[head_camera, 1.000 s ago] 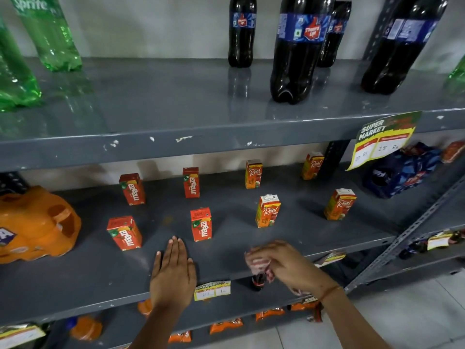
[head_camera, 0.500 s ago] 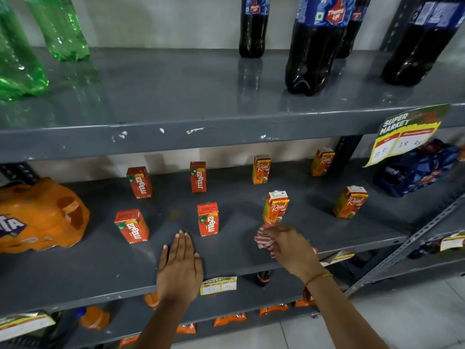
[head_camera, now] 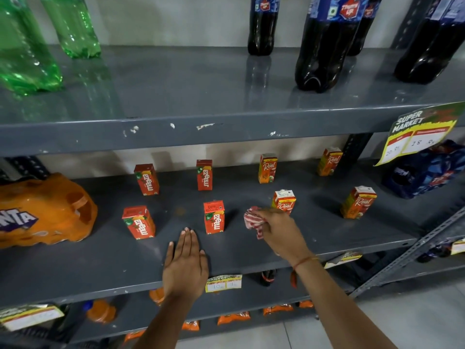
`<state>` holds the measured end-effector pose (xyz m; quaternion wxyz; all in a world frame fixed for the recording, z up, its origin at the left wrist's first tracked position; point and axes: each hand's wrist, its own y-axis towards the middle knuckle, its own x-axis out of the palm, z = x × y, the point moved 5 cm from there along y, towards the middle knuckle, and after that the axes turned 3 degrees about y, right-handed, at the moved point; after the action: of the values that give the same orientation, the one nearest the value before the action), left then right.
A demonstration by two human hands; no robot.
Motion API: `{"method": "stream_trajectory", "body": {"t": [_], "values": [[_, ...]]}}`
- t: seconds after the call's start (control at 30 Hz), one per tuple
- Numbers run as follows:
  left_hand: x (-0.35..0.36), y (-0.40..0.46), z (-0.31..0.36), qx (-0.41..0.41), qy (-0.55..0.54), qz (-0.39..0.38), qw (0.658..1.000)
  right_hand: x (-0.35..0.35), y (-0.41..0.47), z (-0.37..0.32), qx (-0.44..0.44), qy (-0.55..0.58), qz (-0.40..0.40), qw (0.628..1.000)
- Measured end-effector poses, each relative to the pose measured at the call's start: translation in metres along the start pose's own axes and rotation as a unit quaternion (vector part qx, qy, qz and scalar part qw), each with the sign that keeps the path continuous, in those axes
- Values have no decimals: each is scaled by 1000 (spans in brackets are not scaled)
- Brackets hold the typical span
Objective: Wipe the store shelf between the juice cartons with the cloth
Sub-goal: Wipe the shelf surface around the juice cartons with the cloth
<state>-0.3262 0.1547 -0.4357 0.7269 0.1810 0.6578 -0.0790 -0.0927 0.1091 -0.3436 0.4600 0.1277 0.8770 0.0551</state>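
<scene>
A grey metal shelf [head_camera: 251, 195] carries small juice cartons spaced apart in two rows. Red Maaza cartons [head_camera: 214, 217] stand on the left half, orange Real cartons [head_camera: 283, 201] on the right half. My right hand [head_camera: 280, 229] grips a bunched red-and-white cloth [head_camera: 254, 221] and holds it on the shelf between the front Maaza carton and the front Real carton, just in front of the latter. My left hand [head_camera: 185, 264] lies flat, palm down, fingers together, on the shelf's front part below the front Maaza carton.
An orange Fanta bottle pack [head_camera: 42, 212] fills the shelf's left end, a blue wrapped pack [head_camera: 425, 170] the right end. The shelf above holds green bottles [head_camera: 73, 26] and dark cola bottles [head_camera: 324, 46]. A price sign [head_camera: 422, 133] hangs at right. Lower shelves hold snack packets.
My right hand has carried the cloth from the shelf's front edge inward, up to the gap beside the front Real carton. My left hand stays flat on the shelf.
</scene>
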Motion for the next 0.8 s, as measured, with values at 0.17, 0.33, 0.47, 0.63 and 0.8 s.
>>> {"method": "stream_trajectory", "body": {"t": [0.17, 0.33, 0.47, 0.63, 0.8], "values": [[1, 0, 0, 1, -3, 9, 1000, 45, 11, 4, 32, -159, -18, 987], [1, 0, -1, -1, 0, 4, 1000, 44, -28, -5, -5, -66, -77, 995], [3, 0, -1, 1, 0, -4, 1000, 45, -77, -22, -8, 17, -294, 955], [-1, -2, -1, 12, -15, -16, 1000, 46, -88, -32, -18, 36, -292, 956], [-9, -18, -13, 59, -53, -13, 997, 47, -85, -58, -34, 88, -191, 977]]}}
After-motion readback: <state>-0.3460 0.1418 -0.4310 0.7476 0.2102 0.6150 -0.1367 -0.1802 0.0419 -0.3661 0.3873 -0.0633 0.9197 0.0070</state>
